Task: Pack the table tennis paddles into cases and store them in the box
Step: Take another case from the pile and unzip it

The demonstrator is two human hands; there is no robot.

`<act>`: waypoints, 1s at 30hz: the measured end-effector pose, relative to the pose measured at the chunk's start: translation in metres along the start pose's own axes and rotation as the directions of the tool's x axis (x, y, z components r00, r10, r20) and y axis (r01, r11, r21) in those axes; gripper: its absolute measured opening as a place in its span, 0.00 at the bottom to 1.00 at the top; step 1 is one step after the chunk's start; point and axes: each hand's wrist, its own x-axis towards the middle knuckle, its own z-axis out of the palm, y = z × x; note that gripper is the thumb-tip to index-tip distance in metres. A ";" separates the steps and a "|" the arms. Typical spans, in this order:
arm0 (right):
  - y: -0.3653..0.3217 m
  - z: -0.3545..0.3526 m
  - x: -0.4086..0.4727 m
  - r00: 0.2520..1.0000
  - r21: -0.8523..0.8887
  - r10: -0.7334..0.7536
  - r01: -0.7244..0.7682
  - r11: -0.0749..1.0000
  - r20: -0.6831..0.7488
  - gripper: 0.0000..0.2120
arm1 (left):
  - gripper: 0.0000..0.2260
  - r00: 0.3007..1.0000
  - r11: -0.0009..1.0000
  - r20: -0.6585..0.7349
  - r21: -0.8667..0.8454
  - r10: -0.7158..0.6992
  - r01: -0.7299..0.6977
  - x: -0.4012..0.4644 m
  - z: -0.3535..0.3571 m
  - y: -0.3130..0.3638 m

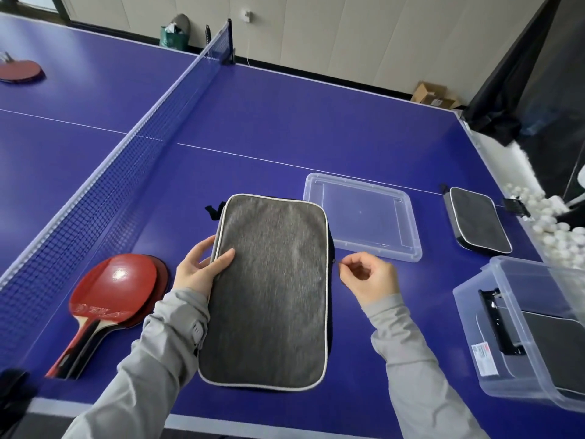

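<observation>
We saw through one wide head camera, looking steeply down and forward over the blue table (285, 122), close above our own sleeves.

A large blue table tennis table (285, 128) with thin white lines fills the room in front. A dark mesh net with a white top band (133, 160) runs across it to a black post at the far edge. Behind the table stands a pale panelled wall (348, 33). On the floor beside this wall are a green bag (174, 34) and a brown cardboard carton (433, 95). At the right side hangs a black cloth (506, 90), and below it lie many white balls (557, 229) in a heap.
</observation>
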 end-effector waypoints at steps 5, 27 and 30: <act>0.017 0.002 -0.012 0.997 -0.073 -0.077 0.077 0.994 0.009 0.06 | 0.13 0.992 0.998 -0.113 -0.025 0.062 -0.065 0.008 0.011 -0.005; 0.053 0.018 -0.085 0.987 -0.128 -0.086 0.068 0.989 -0.137 0.06 | 0.22 0.764 0.991 -0.644 -0.071 0.040 -0.112 0.019 0.090 -0.054; 0.050 0.026 -0.094 0.992 -0.072 -0.074 0.067 0.995 -0.101 0.04 | 0.23 0.699 0.991 -0.712 -0.127 -0.060 -0.044 0.016 0.101 -0.056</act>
